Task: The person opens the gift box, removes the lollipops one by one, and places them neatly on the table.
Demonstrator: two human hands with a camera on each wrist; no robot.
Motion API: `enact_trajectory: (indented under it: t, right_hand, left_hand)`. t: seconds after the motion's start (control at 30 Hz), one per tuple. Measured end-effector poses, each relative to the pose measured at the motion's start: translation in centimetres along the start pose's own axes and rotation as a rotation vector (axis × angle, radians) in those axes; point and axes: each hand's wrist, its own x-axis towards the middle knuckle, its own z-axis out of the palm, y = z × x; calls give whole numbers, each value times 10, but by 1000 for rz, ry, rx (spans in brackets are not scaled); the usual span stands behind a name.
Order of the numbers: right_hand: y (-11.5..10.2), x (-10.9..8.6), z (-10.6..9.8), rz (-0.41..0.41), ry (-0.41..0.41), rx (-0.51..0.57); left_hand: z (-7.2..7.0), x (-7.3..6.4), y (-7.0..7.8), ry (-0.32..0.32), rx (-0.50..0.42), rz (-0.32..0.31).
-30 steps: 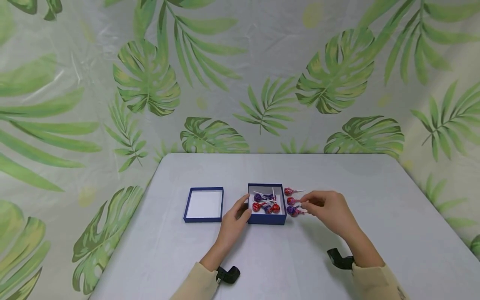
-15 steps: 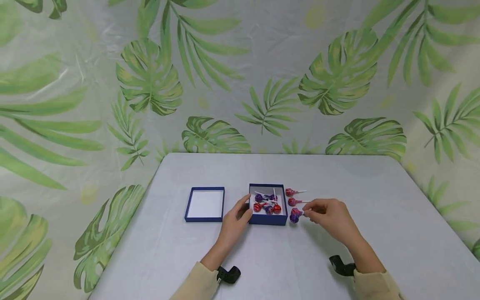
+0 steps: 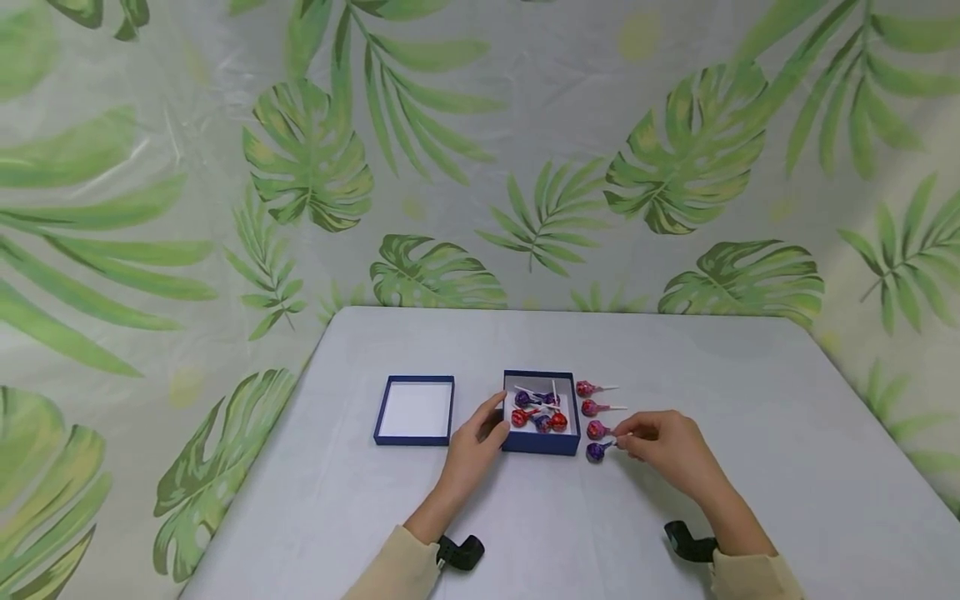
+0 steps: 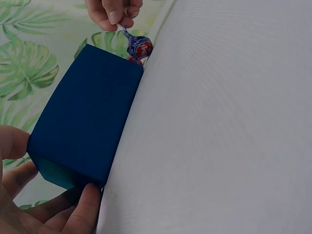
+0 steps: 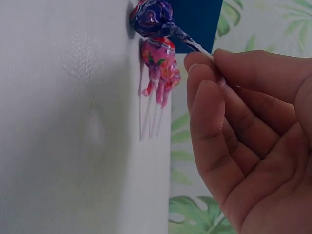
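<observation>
A small dark blue box [image 3: 542, 443] with a white inside holds several red and purple wrapped lollipops [image 3: 543, 422]. My left hand [image 3: 474, 446] grips its left end; in the left wrist view the thumb and fingers hold the end of the box [image 4: 87, 112]. To the right of the box, my right hand [image 3: 669, 447] pinches the stick of a purple lollipop [image 3: 596, 452] between thumb and fingertips. The ball of this lollipop [image 5: 152, 18] is close to the tabletop. Three pinkish-red lollipops [image 3: 591, 407] lie in a column just beyond it, sticks pointing right.
A shallow blue-rimmed lid [image 3: 413, 441], white inside, lies left of the box. All this is on a white-covered table [image 3: 675, 354], with a leaf-patterned cloth [image 3: 555, 108] behind and at the sides.
The right hand has moved nearer with the purple lollipop, which has come away from the nearest pinkish-red one and now stands at the near end of the column. The left hand stays at the box.
</observation>
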Motion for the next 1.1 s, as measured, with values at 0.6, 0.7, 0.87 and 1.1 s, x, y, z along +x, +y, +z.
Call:
enact_trajectory:
  t: [0.6,0.7,0.87,1.1]
  right_hand:
    - [23,6,5,23,-41,-102]
    - [25,7,5,10,-36,-138]
    - [28,7,6,0,-27,-215]
    - [29,6,6,14,-28,-238]
  left_hand:
    - [1,0,2,14,8,5]
    - [1,0,3,16,6,0]
    - [1,0,3,18,7,-6]
    - [1,-1,4,9,1,-5]
